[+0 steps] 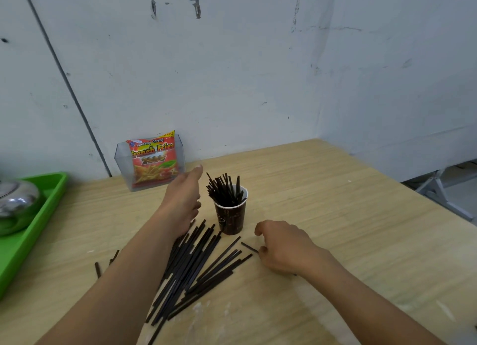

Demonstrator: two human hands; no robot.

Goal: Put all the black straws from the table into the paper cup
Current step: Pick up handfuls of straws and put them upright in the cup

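A dark brown paper cup (231,219) stands upright on the wooden table (335,215) with several black straws (224,189) sticking out of it. A fanned pile of black straws (193,263) lies in front of the cup, and a few stray ones (97,269) lie further left. My left hand (183,197) hovers just left of the cup, fingers relaxed and holding nothing. My right hand (281,245) is right of the pile with curled fingers, thumb and fingers closing on a single straw (249,247) that lies on the table and runs under the hand.
A clear plastic box holding a red French Fries snack packet (153,161) stands against the wall behind the cup. A green tray (38,215) with a shiny metal pot (15,200) sits at the left edge. The table's right edge runs diagonally.
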